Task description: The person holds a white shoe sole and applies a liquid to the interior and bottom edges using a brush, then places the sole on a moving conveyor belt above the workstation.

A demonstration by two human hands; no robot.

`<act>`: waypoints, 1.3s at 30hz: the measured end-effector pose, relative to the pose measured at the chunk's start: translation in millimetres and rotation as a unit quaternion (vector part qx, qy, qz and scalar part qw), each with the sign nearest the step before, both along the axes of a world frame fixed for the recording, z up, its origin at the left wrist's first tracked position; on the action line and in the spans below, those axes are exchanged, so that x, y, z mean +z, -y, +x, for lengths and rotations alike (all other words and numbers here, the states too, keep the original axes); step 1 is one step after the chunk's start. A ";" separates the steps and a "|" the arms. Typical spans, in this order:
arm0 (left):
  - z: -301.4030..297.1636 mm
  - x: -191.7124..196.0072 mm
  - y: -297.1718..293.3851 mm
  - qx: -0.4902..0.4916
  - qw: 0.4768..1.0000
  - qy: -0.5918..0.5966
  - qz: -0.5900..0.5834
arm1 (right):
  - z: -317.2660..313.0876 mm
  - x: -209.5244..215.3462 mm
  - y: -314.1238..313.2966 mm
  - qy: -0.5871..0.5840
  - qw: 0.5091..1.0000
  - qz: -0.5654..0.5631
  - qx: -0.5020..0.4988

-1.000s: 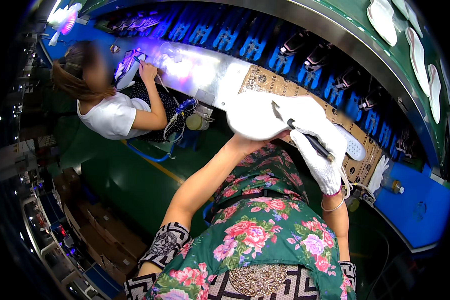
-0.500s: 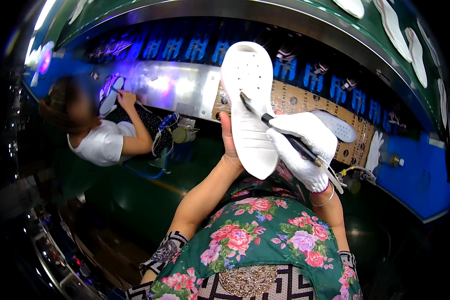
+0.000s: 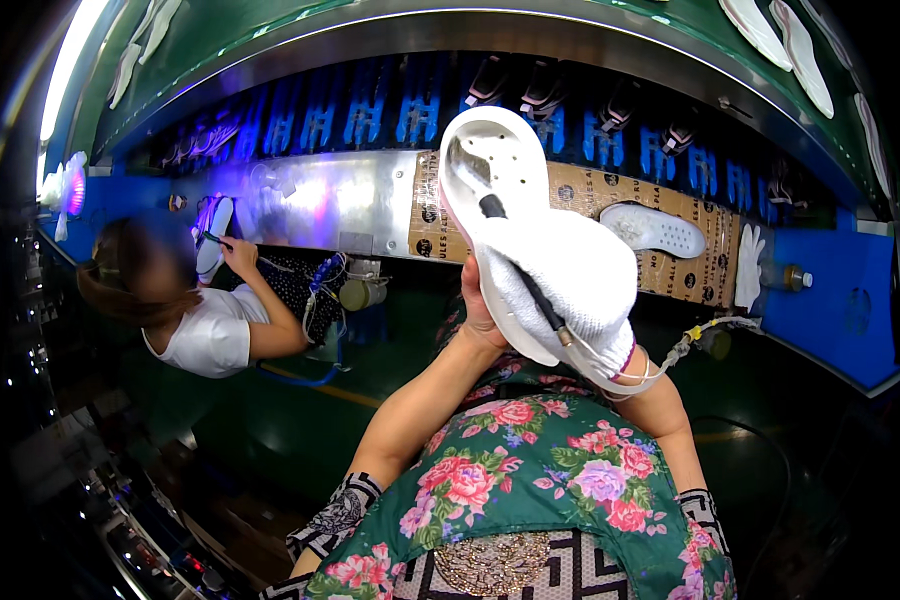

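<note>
Held white sole [image 3: 522, 192], cardboard-covered bench [image 3: 695, 280], blue racks [image 3: 417, 112] behind, floor [image 3: 305, 440] apparently green

Smooth, rubbery-looking white finish on sole [image 3: 518, 190]; rough knitted cloth on glove [image 3: 582, 270]; glossy black on brush handle [image 3: 540, 300]; shiny metal on bench [image 3: 370, 190]; floral cloth on apron [image 3: 530, 455].

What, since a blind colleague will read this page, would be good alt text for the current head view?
Bare left hand holding up a white sole, while the white-gloved right hand holds a black-handled brush over its far end. Beyond, another sole lies on cardboard; to the left, a co-worker's hand is at a shoe.
</note>
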State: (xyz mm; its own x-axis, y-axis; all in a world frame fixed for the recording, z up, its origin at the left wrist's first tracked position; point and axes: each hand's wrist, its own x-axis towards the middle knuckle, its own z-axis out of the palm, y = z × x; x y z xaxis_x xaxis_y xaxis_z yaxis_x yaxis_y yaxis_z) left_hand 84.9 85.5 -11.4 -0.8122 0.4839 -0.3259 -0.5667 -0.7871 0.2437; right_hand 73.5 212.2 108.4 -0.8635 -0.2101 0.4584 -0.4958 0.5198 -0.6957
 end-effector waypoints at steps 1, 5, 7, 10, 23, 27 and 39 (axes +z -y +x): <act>5.4 -29.2 1.1 -0.007 0.999 0.018 0.050 | -3.6 3.7 8.8 -0.037 0.999 -0.028 -0.028; -12.0 26.9 -4.6 0.026 0.996 -0.041 -0.071 | -7.6 19.9 7.1 0.028 0.987 -0.151 -0.042; -8.7 24.7 -3.1 0.032 0.995 -0.042 -0.080 | -7.3 16.6 0.4 0.011 0.992 -0.123 -0.014; -8.4 29.9 -5.2 0.035 0.997 -0.011 -0.074 | -9.7 7.6 -11.5 -0.038 0.997 -0.021 0.070; -22.3 -10.9 -6.8 -0.020 0.989 -0.067 0.132 | -0.4 -16.5 13.0 -0.043 0.997 -0.047 -0.038; -27.3 8.7 2.5 0.036 0.998 -0.049 -0.036 | -6.3 -0.3 10.0 0.028 0.984 -0.152 -0.087; -44.4 17.4 10.1 0.070 0.992 -0.085 0.062 | -10.9 -7.4 7.5 -0.009 0.990 -0.117 -0.077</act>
State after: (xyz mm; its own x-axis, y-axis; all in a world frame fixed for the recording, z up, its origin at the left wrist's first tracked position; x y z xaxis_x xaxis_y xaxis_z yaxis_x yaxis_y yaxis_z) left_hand 40.5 75.4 6.0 -0.9126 0.3898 -0.1231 -0.4082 -0.8852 0.2233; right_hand 62.6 204.7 101.0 -0.8681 0.0382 0.4949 -0.4365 0.4159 -0.7978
